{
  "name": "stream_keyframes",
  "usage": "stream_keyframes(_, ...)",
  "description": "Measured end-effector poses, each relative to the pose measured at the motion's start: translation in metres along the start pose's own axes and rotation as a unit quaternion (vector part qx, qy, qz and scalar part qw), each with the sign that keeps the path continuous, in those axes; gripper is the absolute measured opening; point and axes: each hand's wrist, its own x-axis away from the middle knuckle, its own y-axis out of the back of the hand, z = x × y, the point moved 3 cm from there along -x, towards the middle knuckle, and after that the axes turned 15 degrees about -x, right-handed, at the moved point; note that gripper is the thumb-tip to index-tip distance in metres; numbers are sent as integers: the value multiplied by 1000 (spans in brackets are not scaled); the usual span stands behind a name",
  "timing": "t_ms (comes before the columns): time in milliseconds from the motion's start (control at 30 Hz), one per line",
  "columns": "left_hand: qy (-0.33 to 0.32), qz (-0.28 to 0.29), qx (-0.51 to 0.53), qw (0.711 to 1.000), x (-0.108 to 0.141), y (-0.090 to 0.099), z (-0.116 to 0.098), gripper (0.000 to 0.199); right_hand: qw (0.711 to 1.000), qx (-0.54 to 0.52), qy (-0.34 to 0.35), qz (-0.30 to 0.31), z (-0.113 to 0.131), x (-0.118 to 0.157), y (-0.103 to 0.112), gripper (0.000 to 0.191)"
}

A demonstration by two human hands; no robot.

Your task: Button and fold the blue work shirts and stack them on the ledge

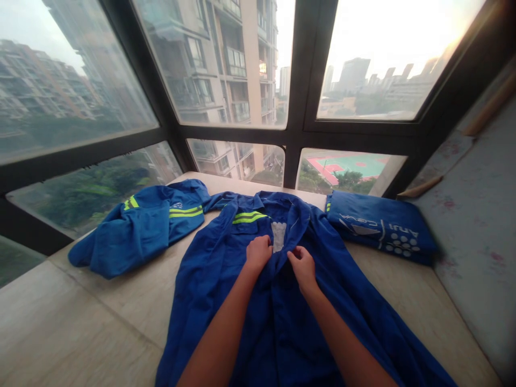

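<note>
A blue work jacket (217, 274) with a yellow-green striped chest pocket lies spread on the stone sill, its collar toward the window. My left hand (259, 251) is closed on the jacket's front edge, just below the white label inside the neck. To the right of the label, my right hand (301, 264) pinches the opposite front edge between thumb and fingers. The front is parted at the collar, and the two edges come together below my hands.
Another blue jacket (141, 236) with yellow-green stripes lies crumpled at the left on the sill (100, 317). A folded blue garment (379, 220) with white print sits at the right, beside the patterned wall (475, 231). Dark-framed windows (298, 102) rise behind.
</note>
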Motion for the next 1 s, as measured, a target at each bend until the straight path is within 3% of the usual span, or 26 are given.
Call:
stream_keyframes(233,-4,-55,58,997,7,10,8,11,992,102,63,26,28,-11,-31,21)
stream_keyframes(333,1,-57,108,992,3,7,12,9,972,207,94,62,35,-7,-45,19)
stream_keyframes(433,10,-50,162,985,-1,-1,19,5,961,243,108,81,34,-4,-49,18)
stream_keyframes(733,16,-58,243,968,8,-8,26,8,974,175,101,101,20,-10,-40,24)
stream_keyframes(1000,25,-64,299,952,12,-19,15,5,994,39,11,99,1,-18,-33,35)
